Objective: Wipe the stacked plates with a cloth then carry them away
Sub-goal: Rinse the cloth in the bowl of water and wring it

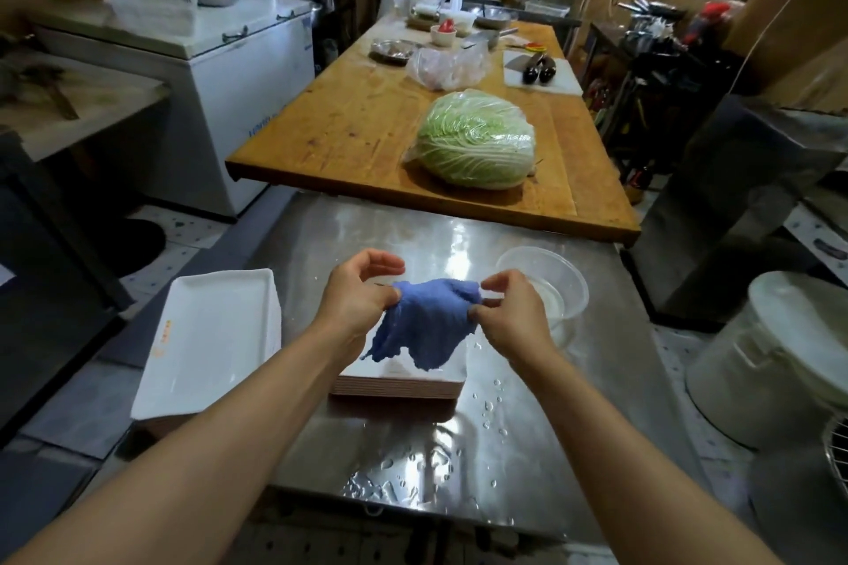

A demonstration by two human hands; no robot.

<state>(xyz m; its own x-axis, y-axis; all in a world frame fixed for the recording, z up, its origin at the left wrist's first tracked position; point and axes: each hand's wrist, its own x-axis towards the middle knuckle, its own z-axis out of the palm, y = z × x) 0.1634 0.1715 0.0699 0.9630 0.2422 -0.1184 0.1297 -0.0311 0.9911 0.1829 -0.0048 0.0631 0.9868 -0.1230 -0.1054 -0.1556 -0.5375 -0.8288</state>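
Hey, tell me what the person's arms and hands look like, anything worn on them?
Both forearms are bare up to the frame edge: no sleeves in view. The left hand and right hand have no gloves, and no rings, watch or bracelets show.

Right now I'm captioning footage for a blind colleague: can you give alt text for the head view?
Two bare hands, left hand and right hand, stretch a blue cloth above stacked plates on a wet steel table. A second stack of white rectangular plates sits left; a clear bowl sits right.
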